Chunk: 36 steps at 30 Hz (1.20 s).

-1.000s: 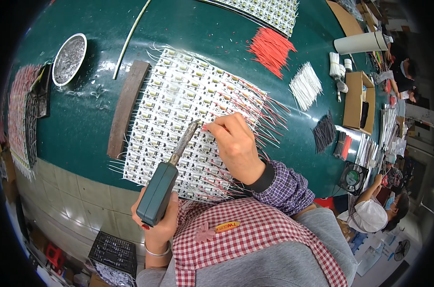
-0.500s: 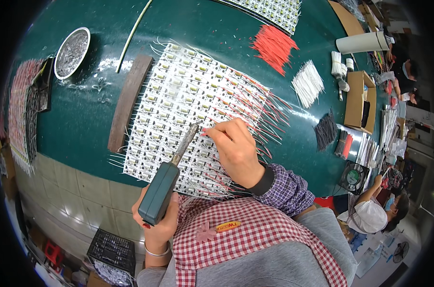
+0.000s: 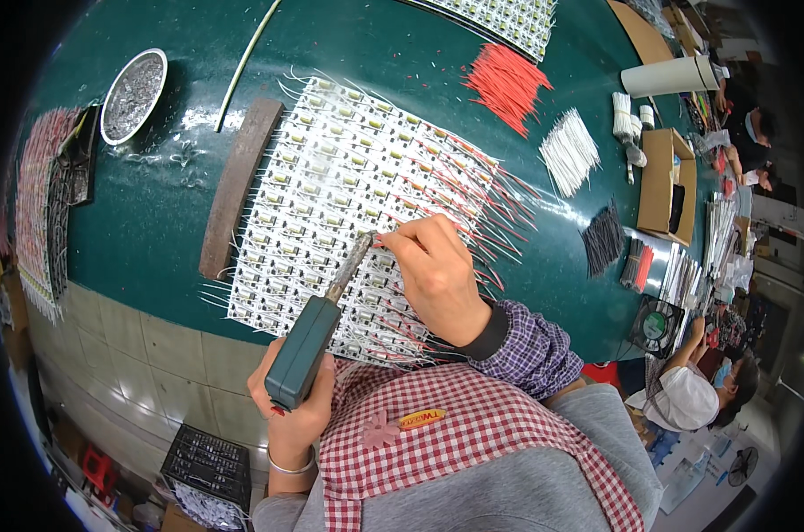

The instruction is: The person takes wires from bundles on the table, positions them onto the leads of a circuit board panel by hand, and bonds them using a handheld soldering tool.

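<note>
A green soldering gun is gripped in my left hand. Its dark metal tip reaches up to the middle of a white sheet of small circuit boards. My right hand is pinched just right of that tip, low over the boards, on what looks like a thin wire; the fingers hide most of it. Rows of white wires stick out from the sheet. Red wires fan out along its right side.
A dark wooden bar lies along the sheet's left edge. Farther left are a white-rimmed bowl and more wired boards. Piles of red wires, white wires and black wires lie right, near a cardboard box. Co-workers sit beyond.
The soldering gun has swung slightly right and up, bringing its tip closer to my right fingertips. My right hand has barely moved.
</note>
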### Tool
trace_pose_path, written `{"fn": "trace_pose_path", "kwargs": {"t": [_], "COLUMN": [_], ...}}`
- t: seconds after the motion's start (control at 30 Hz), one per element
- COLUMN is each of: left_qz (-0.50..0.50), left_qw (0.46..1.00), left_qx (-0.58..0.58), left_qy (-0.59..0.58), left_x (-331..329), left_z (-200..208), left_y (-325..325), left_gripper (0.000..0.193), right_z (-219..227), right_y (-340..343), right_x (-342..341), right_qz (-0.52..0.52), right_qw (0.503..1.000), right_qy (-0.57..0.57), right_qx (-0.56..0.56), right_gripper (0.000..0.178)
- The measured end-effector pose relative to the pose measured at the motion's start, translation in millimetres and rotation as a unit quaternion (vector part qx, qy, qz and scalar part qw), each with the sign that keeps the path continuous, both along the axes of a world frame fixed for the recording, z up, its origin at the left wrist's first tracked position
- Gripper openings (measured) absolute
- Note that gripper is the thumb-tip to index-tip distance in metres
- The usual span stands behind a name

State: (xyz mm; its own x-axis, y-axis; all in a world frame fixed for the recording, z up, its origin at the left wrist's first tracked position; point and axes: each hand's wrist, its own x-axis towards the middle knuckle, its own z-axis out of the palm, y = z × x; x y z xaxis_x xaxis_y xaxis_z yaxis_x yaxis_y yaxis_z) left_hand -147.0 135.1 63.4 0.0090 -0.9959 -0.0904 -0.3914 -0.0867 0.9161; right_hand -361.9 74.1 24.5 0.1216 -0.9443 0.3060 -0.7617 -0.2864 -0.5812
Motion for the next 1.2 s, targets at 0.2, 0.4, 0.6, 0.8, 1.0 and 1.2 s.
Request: {"fn": "trace_pose_path", "kwargs": {"t": [0.2, 0.4, 0.6, 0.8, 1.0, 1.2], "left_qz": [0.009, 0.034, 0.054, 0.042, 0.047, 0.023], "left_qw": [0.999, 0.999, 0.998, 0.999, 0.999, 0.999], "left_qx": [0.03, 0.028, 0.022, -0.033, -0.022, 0.023], "left_qy": [0.016, 0.028, 0.03, 0.01, 0.01, 0.01], "left_x": [2, 8, 10, 11, 12, 16], "left_z": [1, -5, -6, -6, -1, 1], "left_y": [1, 15, 17, 18, 20, 25], "left_gripper": [0.014, 0.018, 0.02, 0.02, 0.02, 0.021], "right_z": [1, 1, -3, 6, 3, -3], "right_y": [-1, 1, 2, 6, 15, 17], "right_x": [1, 1, 1, 0, 8, 10], "right_qz": [-0.001, -0.004, 0.014, 0.026, 0.021, 0.012], "right_qw": [1.0, 1.0, 1.0, 0.999, 0.999, 1.0], "right_qy": [0.007, 0.013, 0.014, 0.0, -0.029, -0.027], "right_qx": [0.005, 0.005, 0.002, -0.029, -0.008, -0.003], "right_gripper": [0.026, 0.027, 0.032, 0.033, 0.029, 0.024]}}
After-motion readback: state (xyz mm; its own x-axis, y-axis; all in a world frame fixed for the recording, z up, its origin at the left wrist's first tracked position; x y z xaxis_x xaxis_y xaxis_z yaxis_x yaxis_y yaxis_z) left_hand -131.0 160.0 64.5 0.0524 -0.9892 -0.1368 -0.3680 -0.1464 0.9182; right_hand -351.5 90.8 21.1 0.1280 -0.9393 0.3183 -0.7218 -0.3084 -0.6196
